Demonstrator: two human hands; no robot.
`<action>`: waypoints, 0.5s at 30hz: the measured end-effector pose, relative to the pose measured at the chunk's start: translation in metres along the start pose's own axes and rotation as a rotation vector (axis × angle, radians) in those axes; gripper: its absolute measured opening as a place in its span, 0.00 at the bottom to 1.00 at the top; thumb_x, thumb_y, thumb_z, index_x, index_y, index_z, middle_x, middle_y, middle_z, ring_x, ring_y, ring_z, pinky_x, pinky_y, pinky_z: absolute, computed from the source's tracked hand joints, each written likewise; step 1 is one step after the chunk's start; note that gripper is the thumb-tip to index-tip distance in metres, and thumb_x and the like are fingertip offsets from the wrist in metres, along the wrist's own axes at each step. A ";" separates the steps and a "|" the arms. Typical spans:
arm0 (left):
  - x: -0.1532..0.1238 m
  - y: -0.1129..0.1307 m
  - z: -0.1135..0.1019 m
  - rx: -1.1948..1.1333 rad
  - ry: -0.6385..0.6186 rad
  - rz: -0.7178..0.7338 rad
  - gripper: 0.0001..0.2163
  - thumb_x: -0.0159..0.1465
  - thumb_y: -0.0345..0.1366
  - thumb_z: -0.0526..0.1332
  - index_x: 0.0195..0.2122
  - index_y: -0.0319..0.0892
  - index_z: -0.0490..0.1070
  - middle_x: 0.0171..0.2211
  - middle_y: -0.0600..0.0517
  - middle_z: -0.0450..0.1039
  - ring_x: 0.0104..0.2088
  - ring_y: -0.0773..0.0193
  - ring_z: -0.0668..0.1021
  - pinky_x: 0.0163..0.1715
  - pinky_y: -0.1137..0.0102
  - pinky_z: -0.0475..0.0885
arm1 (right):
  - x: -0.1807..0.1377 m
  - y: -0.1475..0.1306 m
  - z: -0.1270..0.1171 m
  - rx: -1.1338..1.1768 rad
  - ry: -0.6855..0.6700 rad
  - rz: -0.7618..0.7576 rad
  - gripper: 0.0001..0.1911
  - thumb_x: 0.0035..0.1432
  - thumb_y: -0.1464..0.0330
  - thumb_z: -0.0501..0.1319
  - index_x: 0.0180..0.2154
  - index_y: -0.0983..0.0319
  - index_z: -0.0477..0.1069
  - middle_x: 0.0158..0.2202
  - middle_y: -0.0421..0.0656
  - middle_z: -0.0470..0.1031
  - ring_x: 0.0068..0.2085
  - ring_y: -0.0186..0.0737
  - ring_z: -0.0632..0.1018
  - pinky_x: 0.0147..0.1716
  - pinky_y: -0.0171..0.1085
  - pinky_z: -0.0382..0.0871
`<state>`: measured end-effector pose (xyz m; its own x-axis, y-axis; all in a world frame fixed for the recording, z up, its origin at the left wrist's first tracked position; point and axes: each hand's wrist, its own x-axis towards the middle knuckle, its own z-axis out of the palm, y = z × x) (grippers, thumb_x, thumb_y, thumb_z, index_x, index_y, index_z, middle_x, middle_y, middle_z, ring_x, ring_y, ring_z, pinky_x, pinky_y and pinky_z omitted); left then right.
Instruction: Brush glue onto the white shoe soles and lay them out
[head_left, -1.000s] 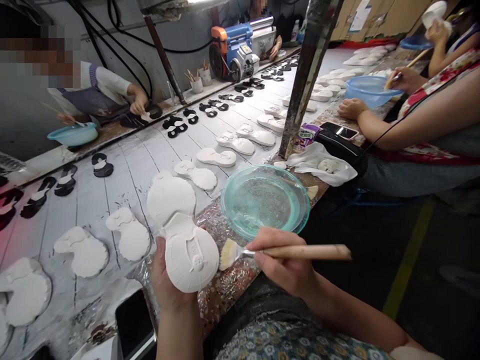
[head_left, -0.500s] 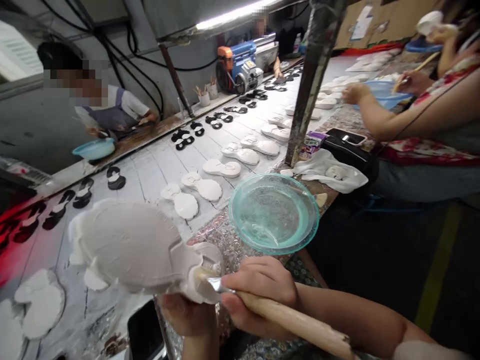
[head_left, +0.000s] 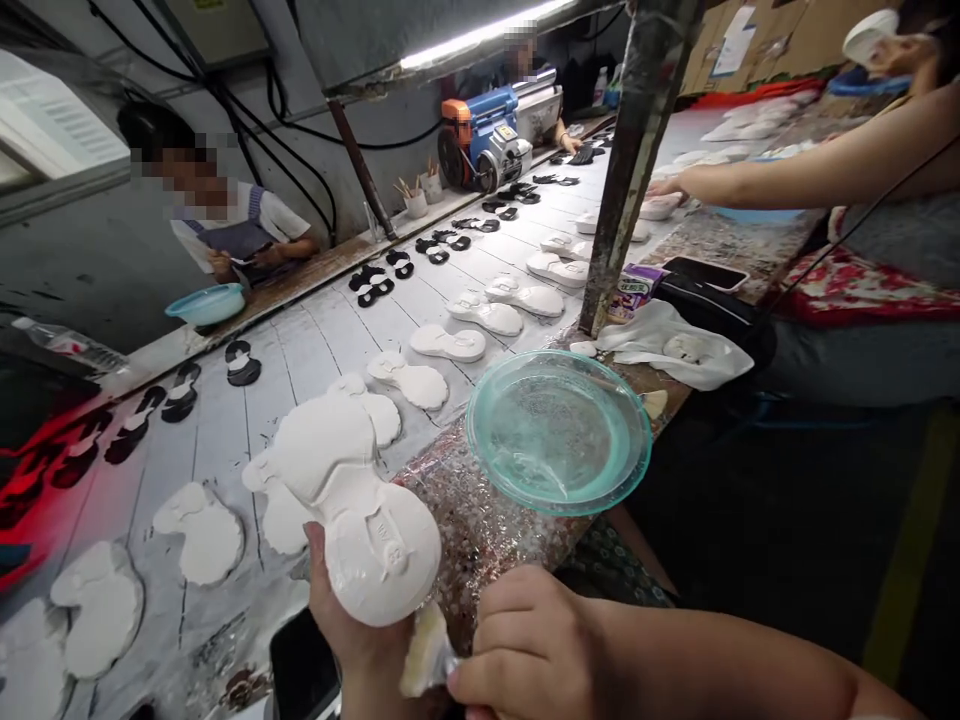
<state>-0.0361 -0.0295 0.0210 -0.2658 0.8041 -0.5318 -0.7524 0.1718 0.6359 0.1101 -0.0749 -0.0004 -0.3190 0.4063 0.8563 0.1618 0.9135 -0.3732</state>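
Observation:
A white shoe sole (head_left: pixel 382 550) with raised lettering on its heel is held up by my left hand (head_left: pixel 345 610), whose fingers are mostly hidden beneath it. My right hand (head_left: pixel 532 640) is closed around a brush (head_left: pixel 427 655). The pale bristles are just below the heel; the brush handle is mostly hidden. A teal, see-through basin (head_left: pixel 559 500) stands on the table edge beyond my right hand. Several more white soles (head_left: pixel 199 535) lie on the light belt behind and to the left of the held one.
A phone (head_left: pixel 304 660) lies below my left hand. Black sandal parts (head_left: pixel 242 363) line the belt's far side. A metal post (head_left: pixel 637 160) rises behind the basin, near a white cloth (head_left: pixel 675 345). Co-workers sit at the far left and on the right (head_left: pixel 787 180).
The sole has tipped, so its heel faces me and its front points away. The brush has moved down off the heel. The right-hand co-worker's arm now reaches onto the belt.

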 end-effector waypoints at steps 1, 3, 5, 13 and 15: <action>0.000 0.003 0.001 0.014 0.009 -0.017 0.24 0.64 0.55 0.49 0.44 0.42 0.76 0.32 0.48 0.81 0.32 0.58 0.82 0.33 0.67 0.77 | -0.002 0.001 0.000 0.030 0.020 0.000 0.08 0.57 0.73 0.57 0.39 0.69 0.71 0.21 0.42 0.74 0.21 0.34 0.71 0.22 0.34 0.69; 0.002 0.007 0.002 0.054 -0.004 -0.062 0.27 0.64 0.55 0.47 0.40 0.40 0.77 0.31 0.46 0.81 0.30 0.57 0.81 0.30 0.66 0.77 | -0.006 0.003 0.000 0.064 0.117 0.051 0.12 0.56 0.74 0.56 0.43 0.68 0.70 0.24 0.43 0.76 0.23 0.34 0.73 0.25 0.33 0.71; 0.004 0.011 0.000 0.073 -0.007 -0.091 0.27 0.63 0.55 0.48 0.38 0.38 0.78 0.31 0.45 0.81 0.28 0.56 0.81 0.28 0.66 0.78 | -0.008 0.006 0.001 0.069 0.208 0.140 0.15 0.52 0.76 0.56 0.43 0.65 0.70 0.24 0.42 0.75 0.22 0.34 0.73 0.24 0.33 0.70; 0.017 0.009 -0.032 0.127 -0.178 -0.208 0.24 0.60 0.54 0.57 0.45 0.40 0.78 0.39 0.42 0.81 0.43 0.46 0.80 0.44 0.59 0.76 | -0.004 0.007 -0.010 0.119 0.307 0.257 0.10 0.50 0.75 0.56 0.36 0.60 0.71 0.20 0.39 0.72 0.19 0.32 0.69 0.22 0.32 0.65; 0.011 0.000 -0.030 0.148 -0.197 -0.119 0.22 0.60 0.51 0.59 0.45 0.40 0.77 0.39 0.43 0.81 0.46 0.46 0.79 0.48 0.57 0.74 | -0.001 0.005 -0.021 0.074 0.260 0.343 0.07 0.53 0.74 0.56 0.33 0.60 0.70 0.20 0.38 0.72 0.20 0.32 0.70 0.23 0.31 0.66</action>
<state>-0.0575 -0.0379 -0.0013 -0.0479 0.8660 -0.4977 -0.6713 0.3410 0.6580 0.1304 -0.0715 0.0047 -0.0112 0.6765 0.7363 0.1468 0.7295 -0.6680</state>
